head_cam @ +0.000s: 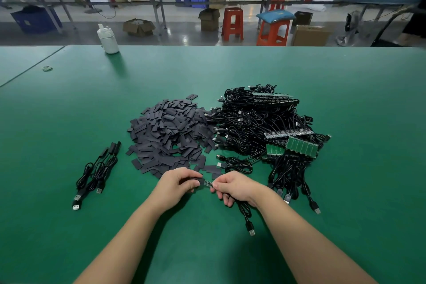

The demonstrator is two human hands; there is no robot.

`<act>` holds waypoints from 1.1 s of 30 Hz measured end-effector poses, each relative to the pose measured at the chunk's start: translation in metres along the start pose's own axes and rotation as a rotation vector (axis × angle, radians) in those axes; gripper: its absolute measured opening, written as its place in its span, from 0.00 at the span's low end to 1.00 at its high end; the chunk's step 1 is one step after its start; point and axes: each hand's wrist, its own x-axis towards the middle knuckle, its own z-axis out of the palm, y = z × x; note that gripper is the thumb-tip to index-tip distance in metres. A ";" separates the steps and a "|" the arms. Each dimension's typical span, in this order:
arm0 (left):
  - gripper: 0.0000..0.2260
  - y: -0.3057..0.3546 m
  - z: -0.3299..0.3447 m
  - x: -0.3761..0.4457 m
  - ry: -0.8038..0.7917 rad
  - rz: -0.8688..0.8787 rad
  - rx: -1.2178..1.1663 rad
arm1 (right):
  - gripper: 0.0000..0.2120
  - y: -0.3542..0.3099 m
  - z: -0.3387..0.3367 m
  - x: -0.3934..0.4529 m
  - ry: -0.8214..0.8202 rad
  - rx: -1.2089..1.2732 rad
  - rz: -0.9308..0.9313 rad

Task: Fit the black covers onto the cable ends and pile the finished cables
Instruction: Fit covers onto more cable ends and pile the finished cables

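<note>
Green table point(69, 122); cover point(200, 181) between hands

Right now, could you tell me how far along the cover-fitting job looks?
Early on. A few finished cables lie piled at the left. The left hand slides a black cover onto the cable end that the right hand pinches. A big cable heap and cover pile remain.

Green table point(345, 99), heap of black covers point(168, 131), tangled cables point(253, 127), finished cables point(96, 170), white bottle point(107, 39)
</note>
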 end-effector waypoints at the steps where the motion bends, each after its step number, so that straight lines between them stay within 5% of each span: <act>1: 0.09 0.001 -0.003 0.001 -0.029 0.002 0.022 | 0.10 0.000 0.000 0.000 -0.003 -0.003 0.003; 16: 0.11 0.011 -0.014 0.011 -0.160 0.240 0.479 | 0.10 0.000 0.001 0.002 0.008 0.028 0.039; 33: 0.13 0.014 0.005 0.009 -0.128 0.290 0.502 | 0.09 -0.001 0.004 0.000 0.020 0.054 0.028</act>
